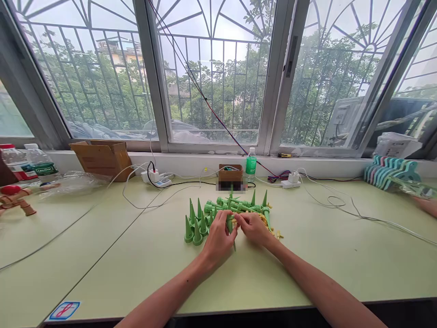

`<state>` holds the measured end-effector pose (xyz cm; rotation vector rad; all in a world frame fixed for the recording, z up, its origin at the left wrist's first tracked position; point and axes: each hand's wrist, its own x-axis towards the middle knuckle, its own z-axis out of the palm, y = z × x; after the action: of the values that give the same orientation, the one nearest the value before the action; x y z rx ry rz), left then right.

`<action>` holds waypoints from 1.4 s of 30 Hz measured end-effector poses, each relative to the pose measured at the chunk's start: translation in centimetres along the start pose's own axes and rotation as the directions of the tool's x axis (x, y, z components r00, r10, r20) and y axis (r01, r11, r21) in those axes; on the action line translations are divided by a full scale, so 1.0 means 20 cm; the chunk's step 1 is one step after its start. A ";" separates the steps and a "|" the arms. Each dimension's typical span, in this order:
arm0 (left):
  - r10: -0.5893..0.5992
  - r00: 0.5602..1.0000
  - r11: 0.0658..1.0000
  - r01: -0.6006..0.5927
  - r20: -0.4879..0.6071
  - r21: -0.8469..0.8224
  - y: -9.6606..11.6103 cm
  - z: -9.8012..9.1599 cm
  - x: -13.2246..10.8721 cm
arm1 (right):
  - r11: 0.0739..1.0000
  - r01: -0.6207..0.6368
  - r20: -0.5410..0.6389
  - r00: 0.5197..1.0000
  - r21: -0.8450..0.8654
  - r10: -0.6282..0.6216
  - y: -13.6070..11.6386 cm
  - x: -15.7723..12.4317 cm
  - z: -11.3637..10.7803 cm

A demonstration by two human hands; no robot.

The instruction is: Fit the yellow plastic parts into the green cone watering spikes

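Observation:
My left hand (220,237) is closed around a green plastic watering spike (230,224), its thin tip pointing down toward me. Close against it, my right hand (254,226) has its fingers pinched at the spike's side, where a bit of a small yellow piece (234,221) shows. The fingers hide most of that joint. Left of my hands stand several green cone-shaped spikes (197,234), points up. Behind my hands lie green threaded spike parts (241,206) in a heap. Small yellow valve-like pieces (279,235) are scattered beside my right hand.
A small brown box (231,171) and a green-labelled bottle (251,163) stand at the back. White cables (341,202) and power strips line the windowsill. At left are a cardboard box (102,157) and bottles; at right, hangers (389,173) and another person's hand (425,204).

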<state>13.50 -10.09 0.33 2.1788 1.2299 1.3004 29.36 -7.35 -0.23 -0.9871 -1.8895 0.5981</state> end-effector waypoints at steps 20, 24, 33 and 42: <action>0.011 1.000 1.000 -0.011 -0.007 0.003 0.00 0.00 0.00 | 0.999 0.030 0.004 1.000 -0.029 -0.030 0.00 0.00 0.00; 0.008 1.000 1.000 -0.007 -0.028 0.009 -0.01 0.01 0.00 | 1.000 -0.012 -0.022 1.000 -0.003 0.012 -0.02 -0.01 0.00; 0.005 1.000 1.000 -0.004 -0.024 0.030 -0.02 0.00 0.00 | 1.000 0.020 -0.011 1.000 0.001 -0.020 -0.02 -0.01 0.00; 0.004 1.000 1.000 -0.004 -0.006 0.007 -0.01 0.00 0.00 | 0.998 0.038 -0.020 0.999 -0.045 -0.039 0.02 0.00 0.01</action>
<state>13.46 -9.93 0.21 2.1853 1.2351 1.3075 29.29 -7.07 -0.66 -0.9793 -1.9063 0.5231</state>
